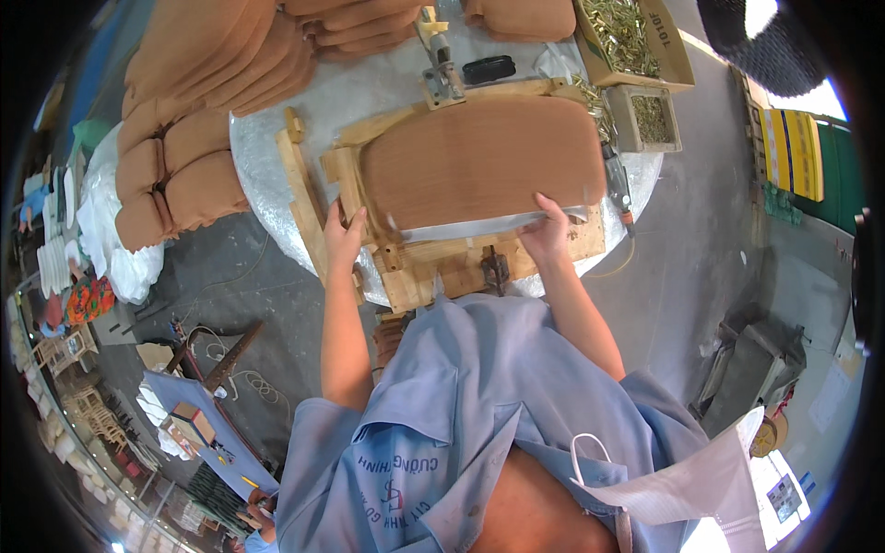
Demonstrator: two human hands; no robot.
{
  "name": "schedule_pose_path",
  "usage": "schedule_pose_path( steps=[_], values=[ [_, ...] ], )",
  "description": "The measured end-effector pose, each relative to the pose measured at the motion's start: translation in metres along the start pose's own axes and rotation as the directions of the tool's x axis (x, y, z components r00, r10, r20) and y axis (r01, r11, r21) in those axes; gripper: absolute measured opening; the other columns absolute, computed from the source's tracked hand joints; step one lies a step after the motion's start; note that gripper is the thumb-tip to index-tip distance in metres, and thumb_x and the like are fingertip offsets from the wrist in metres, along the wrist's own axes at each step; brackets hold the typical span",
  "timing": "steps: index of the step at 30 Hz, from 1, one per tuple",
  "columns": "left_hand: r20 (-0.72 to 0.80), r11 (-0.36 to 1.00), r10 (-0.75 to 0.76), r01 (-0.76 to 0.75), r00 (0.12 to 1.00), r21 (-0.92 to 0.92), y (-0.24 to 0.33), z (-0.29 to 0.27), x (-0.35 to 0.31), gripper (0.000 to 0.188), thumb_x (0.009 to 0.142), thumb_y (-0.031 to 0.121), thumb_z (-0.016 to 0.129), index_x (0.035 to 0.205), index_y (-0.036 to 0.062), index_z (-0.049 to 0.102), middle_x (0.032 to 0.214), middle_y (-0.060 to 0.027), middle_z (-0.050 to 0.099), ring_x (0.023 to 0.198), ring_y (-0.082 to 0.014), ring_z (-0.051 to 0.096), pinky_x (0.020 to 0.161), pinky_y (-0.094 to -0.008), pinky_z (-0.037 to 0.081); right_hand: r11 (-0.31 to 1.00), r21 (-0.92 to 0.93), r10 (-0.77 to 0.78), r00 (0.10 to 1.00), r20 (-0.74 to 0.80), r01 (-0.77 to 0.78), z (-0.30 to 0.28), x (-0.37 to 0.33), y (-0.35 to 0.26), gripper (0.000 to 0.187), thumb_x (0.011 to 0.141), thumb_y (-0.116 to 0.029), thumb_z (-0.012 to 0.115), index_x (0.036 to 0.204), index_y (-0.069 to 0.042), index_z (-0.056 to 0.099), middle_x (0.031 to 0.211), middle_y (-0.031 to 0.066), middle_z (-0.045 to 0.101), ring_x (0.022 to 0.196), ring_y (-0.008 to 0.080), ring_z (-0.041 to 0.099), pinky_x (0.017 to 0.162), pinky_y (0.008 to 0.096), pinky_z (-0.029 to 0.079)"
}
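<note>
A brown padded seat panel [484, 152] lies in a wooden jig [415, 283], a pale strip [461, 224] running along its near edge. My right hand [548, 230] grips the panel's near right edge, thumb on top and fingers partly hidden beneath. At the jig's left side is my left hand [345, 235], its thumb and fingers apart beside a wooden block [345, 184]; it holds nothing that I can see. A metal clamp [444, 83] stands at the jig's far side, and a dark clamp [494, 267] sits at its near side.
Stacks of brown padded panels [198, 55] fill the far left. A carton of metal fasteners [627, 37] and a smaller bin [650, 120] stand at the far right. Beside the jig lies an air tool [616, 184] with a hose. A black object [489, 69] rests behind the panel.
</note>
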State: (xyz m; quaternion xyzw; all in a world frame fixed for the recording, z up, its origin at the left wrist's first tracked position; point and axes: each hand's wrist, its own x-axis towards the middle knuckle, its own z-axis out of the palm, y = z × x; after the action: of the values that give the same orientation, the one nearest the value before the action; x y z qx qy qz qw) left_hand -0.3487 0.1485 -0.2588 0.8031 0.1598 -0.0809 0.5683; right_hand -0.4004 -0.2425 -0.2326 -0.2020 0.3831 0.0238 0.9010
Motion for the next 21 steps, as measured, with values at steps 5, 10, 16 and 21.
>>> schedule_pose_path(
  steps=[5,10,16,21],
  values=[
    [0.045,0.991,-0.034,0.028,0.998,0.132,0.026,0.003,-0.005,0.064,0.101,0.025,0.074,0.153,-0.0033,0.049,0.142,-0.0196,0.064,0.129,-0.0293,0.062,0.11,-0.0409,0.048,0.988,0.033,0.148,0.989,0.007,-0.148,0.007,0.011,0.006,0.048,0.098,-0.014,0.071,0.142,-0.006,0.055,0.139,0.0096,0.064,0.131,0.0271,0.06,0.114,0.0423,0.047],
    [0.015,0.99,-0.069,0.067,0.998,0.125,0.012,0.006,-0.004,0.07,0.101,0.027,0.074,0.155,-0.0057,0.043,0.15,-0.0221,0.056,0.135,-0.0315,0.057,0.113,-0.0431,0.046,0.914,-0.364,0.181,0.983,-0.028,-0.179,-0.003,0.009,-0.014,0.049,0.103,-0.028,0.07,0.14,0.001,0.056,0.137,0.0122,0.066,0.125,0.0267,0.064,0.104,0.0395,0.054],
    [-0.303,0.769,0.365,-0.102,0.881,0.631,0.047,0.07,-0.033,0.07,0.103,0.029,0.07,0.158,-0.0026,0.04,0.163,-0.0291,0.04,0.149,-0.0453,0.042,0.122,-0.053,0.037,0.288,-0.953,-0.114,0.991,0.067,0.097,-0.015,-0.012,-0.108,0.043,0.098,-0.041,0.073,0.121,-0.005,0.072,0.105,0.0119,0.078,0.088,0.0284,0.075,0.081,0.0423,0.059],
    [0.18,0.547,0.631,-0.597,0.755,0.587,0.131,0.229,-0.065,0.071,0.105,0.044,0.061,0.161,0.0036,0.041,0.167,-0.0285,0.035,0.157,-0.048,0.03,0.123,-0.0728,0.021,-0.358,-0.889,-0.731,0.506,0.458,0.286,0.007,0.055,-0.149,0.05,0.096,-0.05,0.071,0.12,-0.007,0.071,0.101,0.017,0.079,0.094,0.037,0.076,0.085,0.048,0.059]
  ],
)
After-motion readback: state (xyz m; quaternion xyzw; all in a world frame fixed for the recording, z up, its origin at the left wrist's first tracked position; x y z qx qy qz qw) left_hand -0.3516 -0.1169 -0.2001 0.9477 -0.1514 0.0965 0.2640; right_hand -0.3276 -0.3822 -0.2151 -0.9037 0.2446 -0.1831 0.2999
